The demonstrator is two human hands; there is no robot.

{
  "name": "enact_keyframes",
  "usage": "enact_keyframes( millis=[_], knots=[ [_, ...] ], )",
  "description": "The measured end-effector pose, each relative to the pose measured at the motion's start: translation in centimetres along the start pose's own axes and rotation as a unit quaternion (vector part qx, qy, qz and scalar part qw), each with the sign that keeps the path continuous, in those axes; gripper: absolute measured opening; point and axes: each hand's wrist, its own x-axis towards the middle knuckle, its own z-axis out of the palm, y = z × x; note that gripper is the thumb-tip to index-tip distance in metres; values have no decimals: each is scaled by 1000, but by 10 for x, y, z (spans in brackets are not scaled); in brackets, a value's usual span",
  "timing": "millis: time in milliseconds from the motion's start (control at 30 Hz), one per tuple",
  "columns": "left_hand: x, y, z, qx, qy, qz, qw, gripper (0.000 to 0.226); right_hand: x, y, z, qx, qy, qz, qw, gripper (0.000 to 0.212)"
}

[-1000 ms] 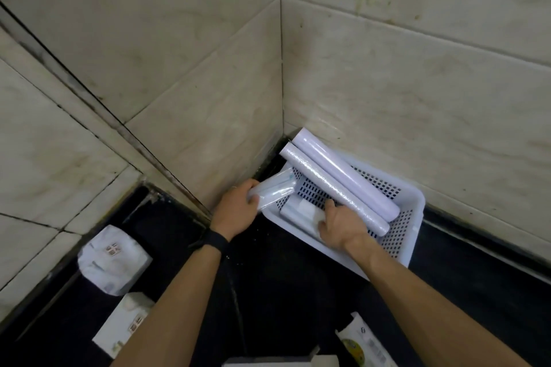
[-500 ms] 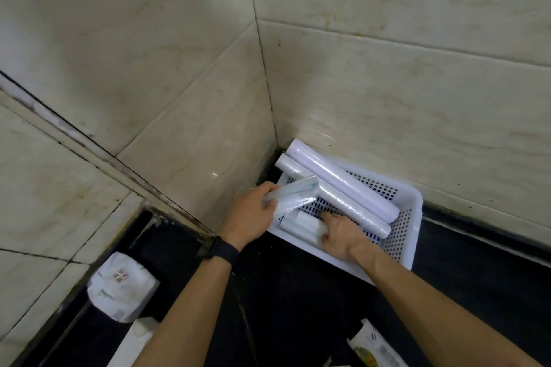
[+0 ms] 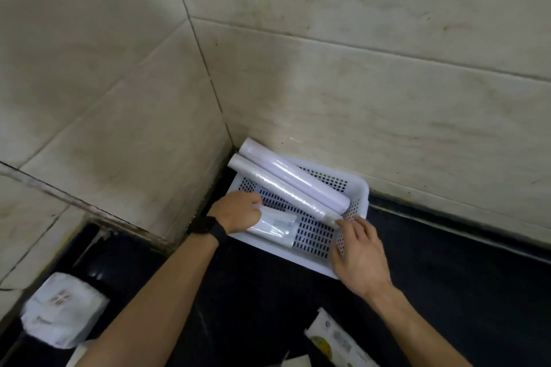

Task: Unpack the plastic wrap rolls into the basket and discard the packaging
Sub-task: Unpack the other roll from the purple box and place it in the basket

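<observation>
1. The white perforated basket (image 3: 363, 191) sits on the dark counter (image 3: 447, 277), pushed into the corner of the tiled wall (image 3: 357, 98); two long rolls lie slantwise in it, the thick roll (image 3: 298, 177) behind and the thin roll (image 3: 286, 190) just beside it, touching.
2. Left hand (image 3: 238, 211): fingers curled round one end of the short wrapped pack (image 3: 275, 225), which rests on the basket floor at the near left; whether its film is already torn I cannot tell.
3. Right hand (image 3: 360, 259): fingers spread and loose, grasping nothing; its fingertips (image 3: 340, 221) touch the near end of the thin roll at the basket's near-right rim.
4. Risks, as I judge them:
   - both long rolls overhang the far-left corner of the basket; a push along their length from the right hand could slide them out against the wall;
   - the basket looks light, so a tug on the film could drag or tip it, because no hand pins it down;
   - slick film may slip in the left hand's hold;
   - wrapping left on the short wrapped pack would leave the discard step undone.
5. Off to the sides: a white packet (image 3: 62, 313) at lower left and a printed packet (image 3: 334, 343) at lower right, both on the counter.
</observation>
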Motion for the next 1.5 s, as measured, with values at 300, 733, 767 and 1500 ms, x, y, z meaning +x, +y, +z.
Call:
enact_keyframes(
  millis=[300, 733, 767, 1500],
  knots=[
    [26, -3, 40, 213, 22, 26, 976, 29, -18, 11, 23, 33, -26, 5, 999, 51],
    [33, 10, 52, 171, -42, 59, 983, 43, -19, 11, 21, 42, -46, 11, 998, 51],
    [33, 10, 51, 170, -35, 60, 983, 42, -19, 10, 20, 43, -48, 12, 998, 49],
    [34, 7, 57, 228, 3, 49, 973, 40, -20, 3, 13, 17, -81, 26, 996, 71]
  ],
)
